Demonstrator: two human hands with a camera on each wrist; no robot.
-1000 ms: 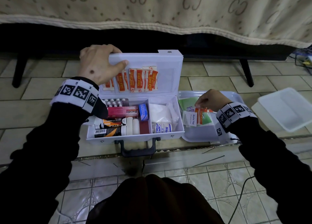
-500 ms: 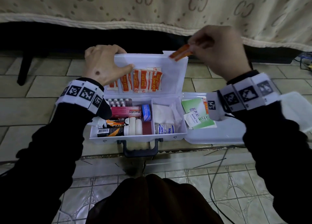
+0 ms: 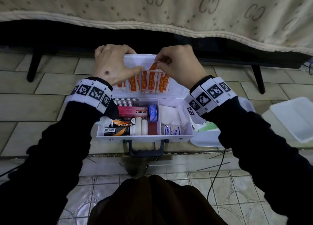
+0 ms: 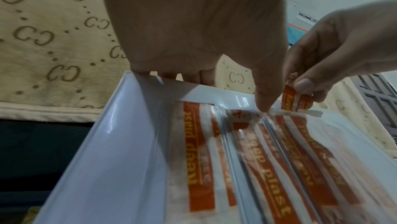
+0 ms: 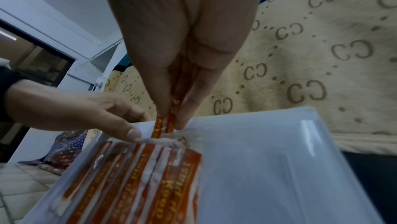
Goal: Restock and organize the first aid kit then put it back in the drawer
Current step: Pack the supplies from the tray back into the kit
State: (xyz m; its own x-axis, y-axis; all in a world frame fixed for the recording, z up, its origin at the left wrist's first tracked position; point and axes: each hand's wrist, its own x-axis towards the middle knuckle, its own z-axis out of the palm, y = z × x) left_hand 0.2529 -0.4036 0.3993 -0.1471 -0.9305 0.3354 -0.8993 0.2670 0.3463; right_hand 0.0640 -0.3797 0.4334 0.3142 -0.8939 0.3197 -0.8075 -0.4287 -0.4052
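While pinched at their upper ends between thumb and fingers of right hand [image 3: 179,67], two orange plaster strips [image 4: 297,99] poised at mouth of clear lid pocket [image 5: 268,168], beside row of plasters already stowed [image 3: 149,83]. Pocket edge held open by thumb of left hand [image 3: 112,64], remaining fingers curled over top rim of upright lid [image 3: 135,57]. First aid kit [image 3: 144,136] open on tiled floor [image 3: 50,96], compartments holding tubes, blister pack, Bacidin box [image 3: 133,112], gauze and crepe bandage. Supply tray [image 3: 203,141] just beside kit on right.

Step in hand, as judged: restocking of lid pocket. Next move: strips slid straight down behind film, pocket mouth kept parted, pinch released once seated.
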